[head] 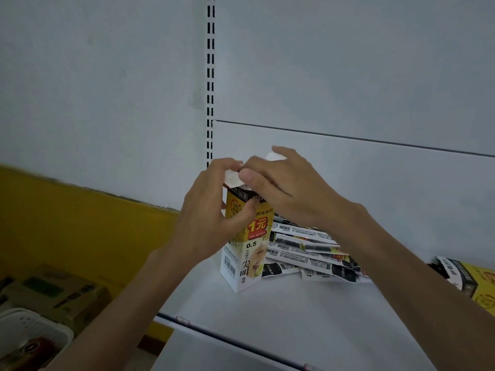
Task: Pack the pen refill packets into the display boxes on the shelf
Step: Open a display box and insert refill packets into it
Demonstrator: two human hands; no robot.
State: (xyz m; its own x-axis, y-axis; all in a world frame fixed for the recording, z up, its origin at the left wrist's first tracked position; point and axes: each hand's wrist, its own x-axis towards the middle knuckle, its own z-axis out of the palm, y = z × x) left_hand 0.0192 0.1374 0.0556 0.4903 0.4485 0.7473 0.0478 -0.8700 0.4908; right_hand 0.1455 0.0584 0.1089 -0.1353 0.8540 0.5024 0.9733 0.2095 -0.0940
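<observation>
A tall white and yellow display box [245,253] stands upright on the white shelf [294,317]. My left hand [211,210] wraps its upper left side. My right hand [284,188] pinches the white top flap [233,178] of the same box. Behind and right of the box lies a loose pile of pen refill packets [308,250], black and white with barcodes. I cannot see inside the box.
A second yellow display box [466,279] with dark packets lies at the shelf's right edge. The grey back panel has a slotted upright [210,76]. Left of the shelf, lower down, are cardboard cartons [53,293] and a white basket [34,333] before a yellow wall.
</observation>
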